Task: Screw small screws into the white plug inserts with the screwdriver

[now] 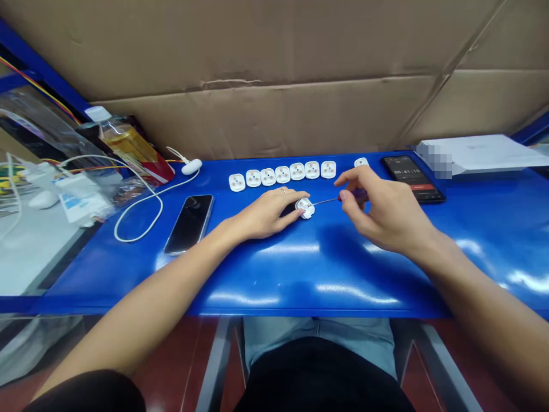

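Note:
Near the middle of the blue table, my left hand holds a small white plug part between its thumb and fingers. My right hand is closed on the dark red handle of a screwdriver, whose thin metal shaft points left and reaches the white part. Behind my hands, several similar white parts stand in a row along the back of the table. One more white part lies apart from the row, behind my right hand and partly hidden by it.
A phone lies left of my left arm, near a white cable and a bottle. At the back right are a phone showing a timer and a white box. Cardboard stands behind the table.

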The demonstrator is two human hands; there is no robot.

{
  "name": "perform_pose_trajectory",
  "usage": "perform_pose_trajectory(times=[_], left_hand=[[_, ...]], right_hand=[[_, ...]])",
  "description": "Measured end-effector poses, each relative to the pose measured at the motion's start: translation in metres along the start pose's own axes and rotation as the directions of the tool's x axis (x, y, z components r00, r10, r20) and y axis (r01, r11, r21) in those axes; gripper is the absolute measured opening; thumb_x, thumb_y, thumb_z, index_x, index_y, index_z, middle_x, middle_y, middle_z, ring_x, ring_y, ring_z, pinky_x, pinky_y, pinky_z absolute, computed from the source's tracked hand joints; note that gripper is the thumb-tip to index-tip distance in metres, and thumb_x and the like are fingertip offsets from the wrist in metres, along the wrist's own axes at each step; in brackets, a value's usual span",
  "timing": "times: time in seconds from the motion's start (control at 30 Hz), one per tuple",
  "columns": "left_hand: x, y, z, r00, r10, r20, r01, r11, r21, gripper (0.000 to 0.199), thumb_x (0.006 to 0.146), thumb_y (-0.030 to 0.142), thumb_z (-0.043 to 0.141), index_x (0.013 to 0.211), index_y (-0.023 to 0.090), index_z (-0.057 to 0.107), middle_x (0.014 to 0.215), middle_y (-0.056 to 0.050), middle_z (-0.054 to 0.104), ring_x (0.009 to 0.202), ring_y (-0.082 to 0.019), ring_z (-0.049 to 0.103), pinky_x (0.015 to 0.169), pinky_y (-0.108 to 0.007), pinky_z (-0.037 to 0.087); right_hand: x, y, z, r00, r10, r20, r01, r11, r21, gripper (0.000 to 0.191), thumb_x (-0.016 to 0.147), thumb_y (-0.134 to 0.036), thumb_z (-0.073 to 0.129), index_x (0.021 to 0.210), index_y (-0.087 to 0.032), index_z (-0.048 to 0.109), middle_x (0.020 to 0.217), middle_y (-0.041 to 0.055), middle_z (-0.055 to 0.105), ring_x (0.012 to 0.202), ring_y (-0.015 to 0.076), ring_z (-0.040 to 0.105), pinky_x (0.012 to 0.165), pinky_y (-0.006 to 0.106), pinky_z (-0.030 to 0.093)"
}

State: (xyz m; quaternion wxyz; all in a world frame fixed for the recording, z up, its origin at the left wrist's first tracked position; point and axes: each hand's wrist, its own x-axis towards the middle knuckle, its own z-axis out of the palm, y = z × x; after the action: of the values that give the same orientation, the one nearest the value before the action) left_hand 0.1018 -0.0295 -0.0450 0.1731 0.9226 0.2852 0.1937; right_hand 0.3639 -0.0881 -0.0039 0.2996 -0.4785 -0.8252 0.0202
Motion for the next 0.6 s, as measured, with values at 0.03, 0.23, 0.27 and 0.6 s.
perform_pose_trajectory(times=[0.03,0.23,0.27,0.6], left_hand=[[0.0000,-0.0001,0.0000,1.000,-0.002,0.000,0.002,1.000,0.000,0.041,0.109,0.035,0.051,0.146,0.019,0.060,0.136,-0.012,0.072,0.120,-0.027,0.069,0.106,-0.042,0.054],[0.0003,-0.0004,-0.0003,1.000,0.001,0.010,-0.001,1.000,0.008,0.042,0.109,0.035,0.051,0.147,0.020,0.059,0.133,-0.012,0.072,0.118,-0.026,0.069,0.104,-0.041,0.054],[0.0003,-0.0004,-0.0003,1.000,0.003,0.006,-0.003,1.000,0.007,0.041,0.109,0.034,0.051,0.147,0.020,0.059,0.133,-0.012,0.072,0.117,-0.026,0.069,0.104,-0.041,0.054],[0.0011,0.0023,-0.0024,1.000,-0.008,0.004,0.008,1.000,0.003,0.041,0.108,0.032,0.054,0.146,0.018,0.061,0.133,-0.012,0.073,0.119,-0.027,0.070,0.106,-0.041,0.053]], right_hand=[[-0.0001,-0.0002,-0.0003,1.000,-0.017,0.002,0.017,0.999,0.036,0.021,0.099,-0.026,0.054,0.119,-0.022,0.058,0.095,0.0072,0.073,0.077,0.0246,0.071,0.069,0.038,0.053],[0.0008,-0.0008,-0.0025,0.999,0.002,0.044,-0.005,0.998,0.057,0.020,0.100,-0.032,0.056,0.118,-0.024,0.056,0.101,0.0099,0.074,0.082,0.0271,0.072,0.072,0.041,0.055],[0.0010,-0.0005,-0.0022,0.999,0.018,0.040,-0.019,0.999,0.032,0.019,0.102,-0.035,0.055,0.117,-0.024,0.057,0.098,0.0089,0.074,0.077,0.0264,0.071,0.069,0.039,0.054],[0.0000,0.0026,0.0016,0.997,-0.072,0.032,0.071,0.996,0.049,0.020,0.100,-0.024,0.054,0.119,-0.022,0.058,0.099,0.0079,0.074,0.084,0.0249,0.073,0.075,0.039,0.057]])
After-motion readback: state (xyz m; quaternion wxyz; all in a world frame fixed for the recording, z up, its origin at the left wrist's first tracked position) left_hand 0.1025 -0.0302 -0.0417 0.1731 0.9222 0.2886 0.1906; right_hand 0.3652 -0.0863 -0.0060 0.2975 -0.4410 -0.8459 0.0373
